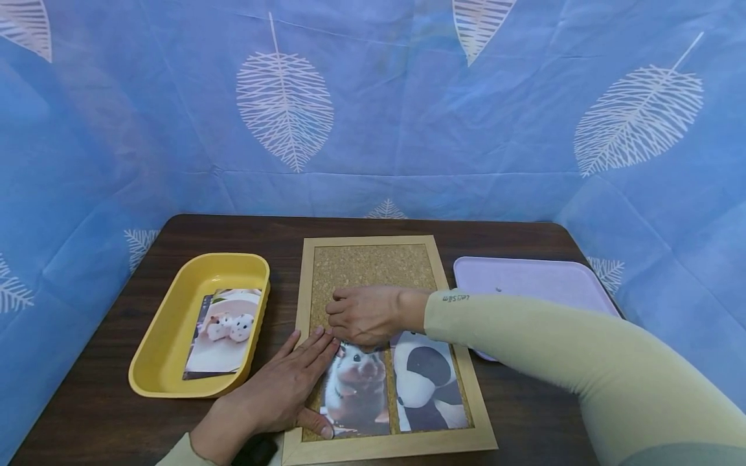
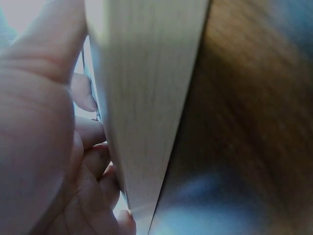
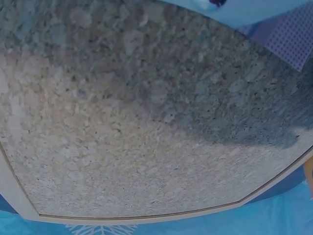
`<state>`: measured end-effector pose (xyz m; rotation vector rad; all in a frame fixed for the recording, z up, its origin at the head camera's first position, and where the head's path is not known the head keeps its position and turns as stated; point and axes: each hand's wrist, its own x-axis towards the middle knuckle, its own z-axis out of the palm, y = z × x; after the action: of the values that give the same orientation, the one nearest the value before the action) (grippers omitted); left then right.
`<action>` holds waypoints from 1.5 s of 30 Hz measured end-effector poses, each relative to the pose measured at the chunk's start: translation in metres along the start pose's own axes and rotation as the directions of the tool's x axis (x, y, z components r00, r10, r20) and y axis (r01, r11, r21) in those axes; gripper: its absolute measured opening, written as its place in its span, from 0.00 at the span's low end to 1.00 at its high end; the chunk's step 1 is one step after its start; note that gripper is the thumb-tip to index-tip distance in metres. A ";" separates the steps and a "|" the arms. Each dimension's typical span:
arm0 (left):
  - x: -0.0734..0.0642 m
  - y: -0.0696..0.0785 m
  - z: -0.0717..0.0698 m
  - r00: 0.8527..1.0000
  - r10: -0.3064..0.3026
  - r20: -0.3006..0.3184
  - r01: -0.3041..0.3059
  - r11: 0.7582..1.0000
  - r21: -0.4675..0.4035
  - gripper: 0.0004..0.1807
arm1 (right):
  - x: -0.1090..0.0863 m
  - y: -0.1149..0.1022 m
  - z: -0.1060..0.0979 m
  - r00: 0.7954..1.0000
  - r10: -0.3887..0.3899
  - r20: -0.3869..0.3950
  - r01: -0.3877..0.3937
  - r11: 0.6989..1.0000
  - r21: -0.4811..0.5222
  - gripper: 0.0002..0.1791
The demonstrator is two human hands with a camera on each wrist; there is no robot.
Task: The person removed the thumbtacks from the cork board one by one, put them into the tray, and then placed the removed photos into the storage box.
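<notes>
A wood-framed cork board (image 1: 373,265) lies on the table. On its lower half are two photos side by side, one of a hamster (image 1: 355,395) and one of a black-and-white plush-like animal (image 1: 431,382). My left hand (image 1: 285,382) lies with fingers extended across the board's left side, fingertips at the hamster photo's upper left and thumb near its lower left corner. Over that photo's top edge, my right hand (image 1: 367,316) bends its fingers down against the board; whatever lies under the fingertips is hidden. The right wrist view shows bare cork (image 3: 122,161) and photo edges.
At the left a yellow tray (image 1: 142,362) holds a few photos, the top one (image 1: 227,330) with two small white animals. A lilac tray (image 1: 536,278) stands at the right, partly behind the right sleeve (image 1: 524,330). Something black (image 1: 254,450) sits below the left wrist.
</notes>
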<state>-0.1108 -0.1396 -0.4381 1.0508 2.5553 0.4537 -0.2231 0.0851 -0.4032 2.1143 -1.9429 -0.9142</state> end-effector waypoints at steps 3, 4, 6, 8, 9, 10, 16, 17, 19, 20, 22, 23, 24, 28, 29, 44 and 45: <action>0.000 0.000 0.001 1.000 -0.009 0.007 0.009 1.000 -0.001 0.72 | 0.000 0.000 0.000 1.000 0.002 0.007 -0.002 1.000 -0.017 0.22; 0.000 0.000 0.001 1.000 -0.012 0.009 0.012 1.000 -0.001 0.72 | 0.000 -0.001 0.000 1.000 0.003 0.008 -0.003 1.000 -0.022 0.23; 0.001 0.000 0.001 1.000 -0.014 0.011 0.014 1.000 0.000 0.72 | 0.000 -0.001 0.001 1.000 0.003 0.008 -0.003 1.000 -0.029 0.23; 0.001 0.000 0.002 1.000 -0.012 0.010 0.012 1.000 0.001 0.72 | 0.001 -0.001 0.001 1.000 0.002 0.006 -0.002 0.999 -0.037 0.23; 0.001 0.000 0.001 1.000 -0.010 0.007 0.010 1.000 0.000 0.72 | 0.001 -0.001 0.001 1.000 0.002 0.004 -0.002 0.999 -0.038 0.23; 0.001 0.000 0.001 1.000 -0.007 0.005 0.007 1.000 -0.001 0.72 | 0.001 -0.001 0.001 1.000 0.002 0.003 -0.002 0.999 -0.039 0.22; 0.000 0.000 0.001 1.000 -0.009 0.005 0.009 1.000 -0.003 0.72 | 0.001 -0.002 0.000 1.000 0.003 -0.005 -0.003 0.999 -0.051 0.21; 0.000 0.000 0.001 1.000 -0.008 0.004 0.008 1.000 -0.003 0.72 | 0.000 -0.002 0.000 1.000 0.003 -0.006 -0.004 0.999 -0.053 0.21; 0.000 0.000 0.001 1.000 -0.009 0.004 0.009 1.000 -0.003 0.72 | 0.000 -0.002 0.000 1.000 0.004 -0.007 -0.005 0.998 -0.056 0.22; 0.000 0.000 0.001 1.000 -0.011 0.006 0.011 1.000 -0.003 0.72 | 0.000 -0.002 -0.001 1.000 0.005 -0.006 -0.005 0.998 -0.056 0.22; 0.000 0.000 0.001 1.000 -0.007 0.003 0.007 1.000 -0.005 0.72 | -0.001 -0.001 -0.003 1.000 0.008 -0.006 -0.008 0.998 -0.056 0.23; 0.000 0.000 0.000 1.000 -0.007 0.003 0.007 1.000 -0.005 0.72 | -0.001 0.000 -0.004 1.000 0.010 -0.005 -0.011 0.999 -0.053 0.23; 0.000 0.001 0.000 1.000 -0.009 0.003 0.009 1.000 -0.007 0.72 | -0.002 0.001 -0.005 1.000 0.013 -0.005 -0.013 0.999 -0.051 0.23; 0.000 0.001 -0.001 1.000 -0.005 -0.003 0.005 1.000 -0.010 0.72 | -0.003 0.003 -0.007 0.999 0.026 -0.018 -0.027 0.999 -0.030 0.21; 0.000 0.001 -0.001 1.000 -0.005 -0.004 0.005 1.000 -0.010 0.72 | -0.004 0.004 -0.007 0.999 0.031 -0.024 -0.032 0.999 -0.022 0.20; 0.000 0.001 0.003 1.000 -0.010 -0.011 0.010 1.000 -0.009 0.71 | -0.017 -0.001 -0.006 0.962 0.131 -0.240 -0.143 0.989 -0.035 0.18; 0.000 0.001 0.003 1.000 -0.011 -0.011 0.011 1.000 -0.010 0.71 | -0.017 -0.001 -0.005 0.954 0.139 -0.265 -0.153 0.988 -0.034 0.18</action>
<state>-0.1091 -0.1384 -0.4403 1.0333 2.5651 0.4697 -0.2194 0.1002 -0.3940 1.9189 -1.8856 -0.6174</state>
